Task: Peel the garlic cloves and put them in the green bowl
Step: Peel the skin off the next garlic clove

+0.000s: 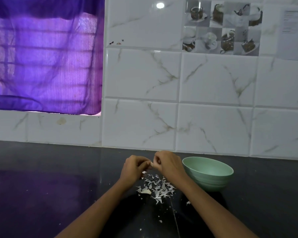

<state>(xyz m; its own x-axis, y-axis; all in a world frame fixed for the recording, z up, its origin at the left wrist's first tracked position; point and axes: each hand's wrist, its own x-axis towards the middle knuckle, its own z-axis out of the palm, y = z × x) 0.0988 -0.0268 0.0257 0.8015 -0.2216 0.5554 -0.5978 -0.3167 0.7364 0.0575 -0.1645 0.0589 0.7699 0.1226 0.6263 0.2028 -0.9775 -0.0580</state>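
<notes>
Purple curtain (pixel 41 57), marbled wall tiles (pixel 213 79) — dessert-print tile (pixel 222 28), dark counter (pixel 41 186)

One head-worn view faces the tiled wall (pixel 179 100) squarely across the dark counter (pixel 41 169), hands low centre in frame.

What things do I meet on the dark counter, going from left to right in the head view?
Left hand → garlic clove pinched between both hands → right hand → green bowl. The heap of peels lies nearer, below the hands, so it has no clear place in this order.
</notes>
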